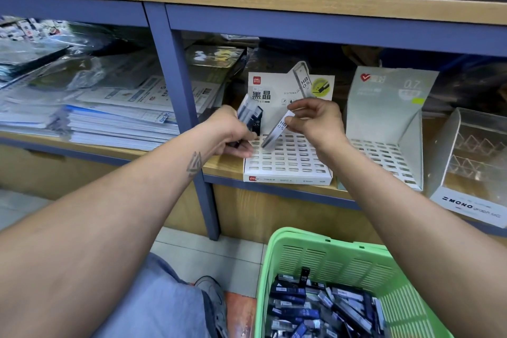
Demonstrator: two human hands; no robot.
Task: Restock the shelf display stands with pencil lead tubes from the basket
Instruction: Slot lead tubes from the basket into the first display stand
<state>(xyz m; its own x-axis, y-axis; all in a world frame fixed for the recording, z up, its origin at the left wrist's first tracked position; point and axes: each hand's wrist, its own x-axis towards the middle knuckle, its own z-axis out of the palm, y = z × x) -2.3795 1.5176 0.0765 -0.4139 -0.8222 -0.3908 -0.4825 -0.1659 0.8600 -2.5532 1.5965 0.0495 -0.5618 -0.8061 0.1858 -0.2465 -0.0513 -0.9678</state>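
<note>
- On the wooden shelf (pixel 219 166) behind the blue frame, 2 slotted display stands sit side by side: the white 0.5 stand (pixel 288 156) in front of the hands and the grey 0.7 stand (pixel 389 118) to its right; every slot that shows looks unfilled, so restocking seems barely begun.
- Below, the green basket (pixel 329 258) on the floor holds a loose heap of lead tubes; mixed sizes could end up in the wrong stand if labels go unchecked.
- Left hand (pixel 233 132) grips a bundle of spare tubes (pixel 251 115) beside the white stand's left edge; a slack hold could spill them.
- Right hand (pixel 315 123) pinches 1 HB 0.5 tube (pixel 277 130), tilted, lower end just over the back rows of slots.
- Entering at that tilt, the tube might catch a slot edge, or push the light cardboard stand backward.
</note>
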